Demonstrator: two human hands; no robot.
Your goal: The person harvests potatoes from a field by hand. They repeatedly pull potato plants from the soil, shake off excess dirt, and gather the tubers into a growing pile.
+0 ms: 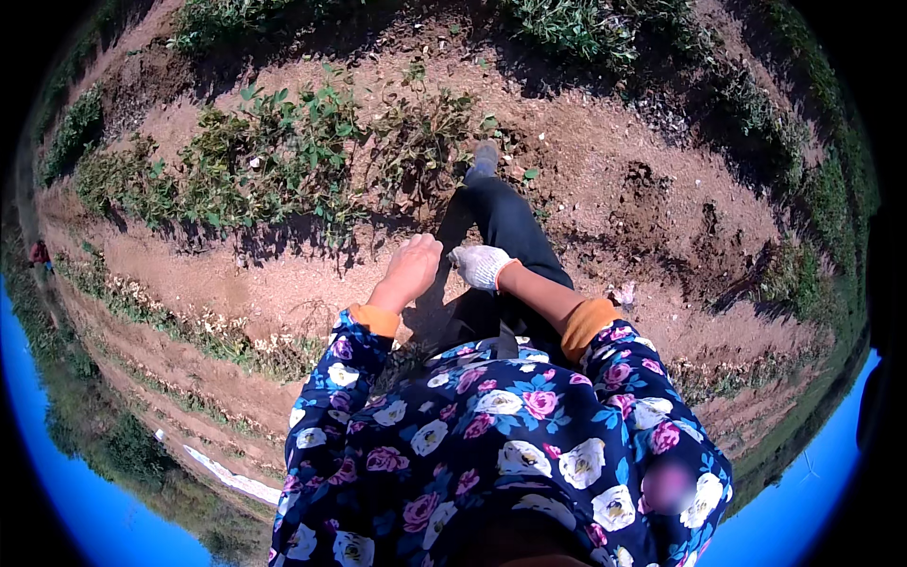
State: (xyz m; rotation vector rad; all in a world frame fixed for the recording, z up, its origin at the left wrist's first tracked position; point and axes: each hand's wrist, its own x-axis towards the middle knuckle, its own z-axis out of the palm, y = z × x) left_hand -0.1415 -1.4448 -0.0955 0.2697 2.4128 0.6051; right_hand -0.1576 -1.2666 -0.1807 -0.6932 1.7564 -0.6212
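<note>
My bare left hand (414, 266) hangs over the soil in front of my body, its back towards me and its fingers curled. Close by on the right, my right hand (483, 266) wears a white knitted glove and bends inward in front of my dark trousers (521, 220). A narrow gap separates the two hands. Whatever may lie inside either palm is hidden. Ahead and to the left stands a row of leafy green crop plants (283, 163), some with wilted brownish leaves. Neither hand touches them.
My shoe (485, 157) stands on soil at the right end of the plant row. Piled uprooted plants (581, 28) lie farther ahead. Disturbed dark soil (645, 191) is to the right. A distant person (40, 254) is at far left. A long white sheet (230, 475) lies behind left.
</note>
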